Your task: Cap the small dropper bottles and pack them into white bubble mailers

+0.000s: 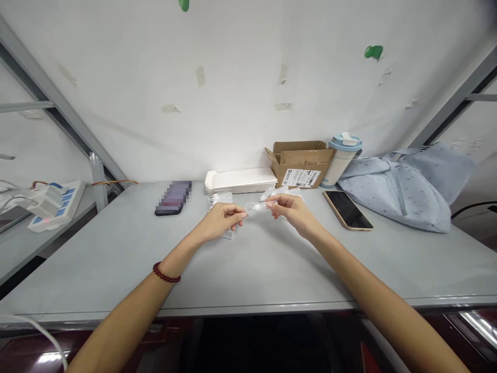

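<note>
white looped string (257, 206), seemingly between fingers (239, 214)

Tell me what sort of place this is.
Probably a workshop or packing-room bench: the grey tabletop bears a stack of flat white pieces and an open, labelled cardboard box, with a power strip off left.

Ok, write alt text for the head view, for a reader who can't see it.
A person's bare left hand and right hand hold a thin white looped cord between them above a smooth grey table. Behind them sit a stack of long, flat white pieces and an open brown cardboard box.
</note>
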Motion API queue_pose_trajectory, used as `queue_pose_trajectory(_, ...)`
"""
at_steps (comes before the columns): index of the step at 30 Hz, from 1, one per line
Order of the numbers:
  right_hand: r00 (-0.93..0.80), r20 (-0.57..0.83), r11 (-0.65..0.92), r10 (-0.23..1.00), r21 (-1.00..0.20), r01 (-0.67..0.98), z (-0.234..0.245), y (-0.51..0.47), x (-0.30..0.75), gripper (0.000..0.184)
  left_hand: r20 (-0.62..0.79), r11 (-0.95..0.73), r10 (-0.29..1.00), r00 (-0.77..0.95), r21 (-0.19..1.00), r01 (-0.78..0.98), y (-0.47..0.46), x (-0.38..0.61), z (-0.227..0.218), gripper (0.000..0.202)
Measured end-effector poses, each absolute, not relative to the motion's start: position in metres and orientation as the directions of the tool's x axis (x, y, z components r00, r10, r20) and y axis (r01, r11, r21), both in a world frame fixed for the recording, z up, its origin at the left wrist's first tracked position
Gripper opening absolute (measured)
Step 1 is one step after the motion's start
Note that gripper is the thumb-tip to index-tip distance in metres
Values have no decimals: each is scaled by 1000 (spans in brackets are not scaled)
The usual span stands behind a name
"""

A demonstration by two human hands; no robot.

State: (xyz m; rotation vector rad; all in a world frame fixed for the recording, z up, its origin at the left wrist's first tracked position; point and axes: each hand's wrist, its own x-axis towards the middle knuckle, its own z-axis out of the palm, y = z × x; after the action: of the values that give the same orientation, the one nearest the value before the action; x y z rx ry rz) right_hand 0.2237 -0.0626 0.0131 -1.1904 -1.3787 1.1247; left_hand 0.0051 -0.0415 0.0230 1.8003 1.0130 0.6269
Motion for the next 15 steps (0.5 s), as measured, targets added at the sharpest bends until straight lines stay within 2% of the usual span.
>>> queue_pose_trajectory(5, -88, 96, 109, 991, -983, 146, 13, -64, 224, 32, 3, -194, 861, 508, 926, 324, -42, 5, 25, 30)
queue_pose_trajectory(15, -96, 122, 135, 988, -980, 145, 13, -64, 223, 33, -5, -204, 855, 518, 916, 346, -43, 5, 27, 29)
